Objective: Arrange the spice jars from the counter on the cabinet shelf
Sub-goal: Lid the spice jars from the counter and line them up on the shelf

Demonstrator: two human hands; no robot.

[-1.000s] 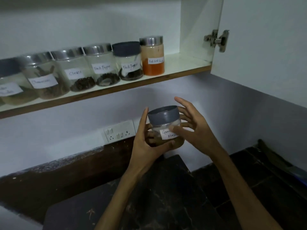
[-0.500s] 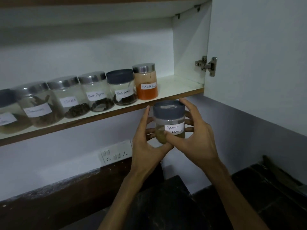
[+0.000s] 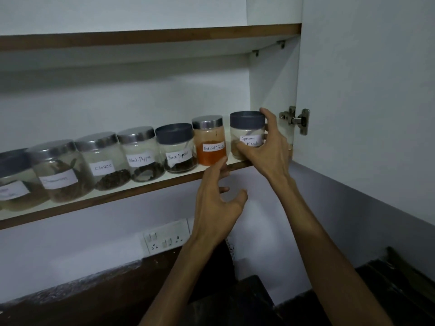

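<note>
The garam masala jar, clear with a dark grey lid and a white label, stands on the cabinet shelf at the right end of the row. My right hand is wrapped around its right side and front. Just left of it is the red chilli powder jar with a steel lid. My left hand hangs below the shelf edge, fingers spread, holding nothing, its fingertips near the edge under the chilli jar.
Further left on the shelf stand two black pepper jars, a cloves jar and more jars. The open cabinet door with its hinge is at the right. A wall socket sits above the dark counter.
Both hands lifted the garam masala jar from below the shelf up onto it. My left hand let go and dropped under the shelf edge; my right hand stays on the jar.
</note>
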